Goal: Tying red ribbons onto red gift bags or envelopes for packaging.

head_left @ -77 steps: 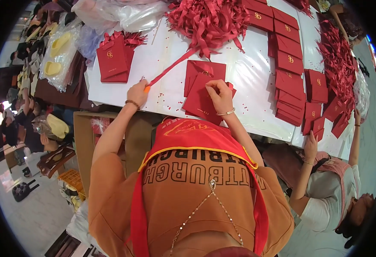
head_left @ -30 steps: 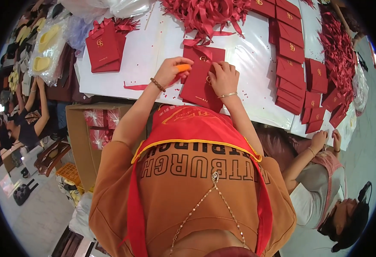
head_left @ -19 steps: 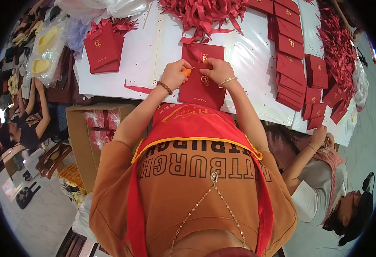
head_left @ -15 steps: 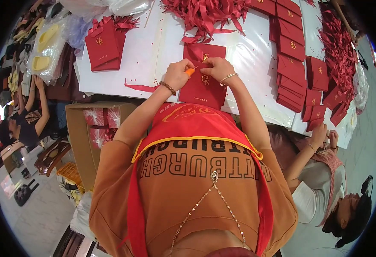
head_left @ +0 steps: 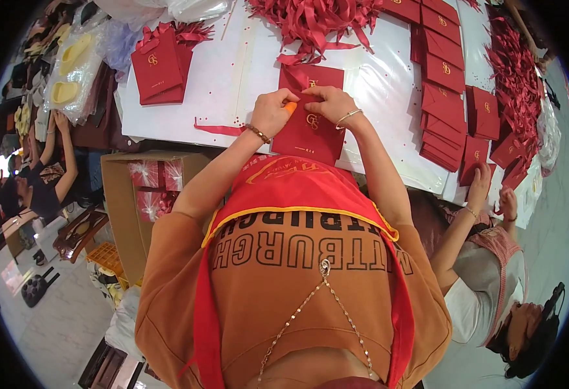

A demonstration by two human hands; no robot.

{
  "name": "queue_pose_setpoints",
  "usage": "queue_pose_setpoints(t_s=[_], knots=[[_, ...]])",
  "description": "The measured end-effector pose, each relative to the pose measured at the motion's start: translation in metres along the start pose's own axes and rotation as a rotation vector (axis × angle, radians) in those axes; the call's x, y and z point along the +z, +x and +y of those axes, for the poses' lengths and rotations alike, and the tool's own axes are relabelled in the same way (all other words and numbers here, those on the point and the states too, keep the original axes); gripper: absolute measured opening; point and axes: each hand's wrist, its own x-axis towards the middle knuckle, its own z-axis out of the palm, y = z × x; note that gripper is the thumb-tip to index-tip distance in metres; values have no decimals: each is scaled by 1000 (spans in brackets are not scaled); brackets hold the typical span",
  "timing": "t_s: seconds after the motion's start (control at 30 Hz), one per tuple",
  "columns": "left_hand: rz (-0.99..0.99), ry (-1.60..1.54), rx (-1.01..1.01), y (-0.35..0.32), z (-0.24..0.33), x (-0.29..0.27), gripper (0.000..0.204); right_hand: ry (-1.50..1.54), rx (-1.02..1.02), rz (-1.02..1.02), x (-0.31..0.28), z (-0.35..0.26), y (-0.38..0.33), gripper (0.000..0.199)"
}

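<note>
A red paper gift bag (head_left: 320,144) with gold print lies flat on the white table in front of me, with another red bag part (head_left: 330,74) showing beyond my fingers. My left hand (head_left: 273,115) is closed around a small orange-handled tool (head_left: 290,107); its tip is hidden. Over the bag, my right hand (head_left: 334,105) pinches with thumb and forefinger at the lower end of a red ribbon (head_left: 295,78). The two hands almost meet, and the fingertips cover the exact spot where the ribbon touches the bag.
A heap of red ribbons (head_left: 314,23) lies beyond the bag. Red bags are stacked at left (head_left: 158,71) and in a row at right (head_left: 443,97). A loose ribbon (head_left: 219,128) lies left of my wrist. Below stands an open cardboard box (head_left: 125,214). A co-worker's hand (head_left: 479,185) touches bags at right.
My left hand has tilted slightly, and the tool's thin tip no longer shows. My right hand stays nearly in place. The co-worker's hands have moved apart, one onto a red bag.
</note>
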Motion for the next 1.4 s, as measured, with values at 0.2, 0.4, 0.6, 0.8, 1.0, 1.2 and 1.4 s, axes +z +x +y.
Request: queue_pose_setpoints(t_s=[0.2, 0.4, 0.6, 0.8, 1.0, 1.2, 1.4], knots=[[13, 201, 78, 5, 13, -3, 12, -37, -1, 48, 2, -7, -7, 35], [35, 599, 327, 10, 17, 6, 6, -186, -154, 175, 11, -7, -9, 28], [-77, 277, 74, 15, 29, -9, 9, -54, -201, 293, 19, -2, -13, 21], [-387, 786, 95, 42, 35, -34, 25, -203, -373, 431, 29, -19, -29, 18], [-951, 661, 16, 82, 29, -38, 24, -258, -420, 460, 30, -29, -35, 16], [-539, 402, 58, 72, 3, -16, 17, -181, -330, 432, 27, -16, -31, 16], [-158, -5, -133, 82, -7, -21, 23, -231, -273, 357, 29, -20, -26, 24]])
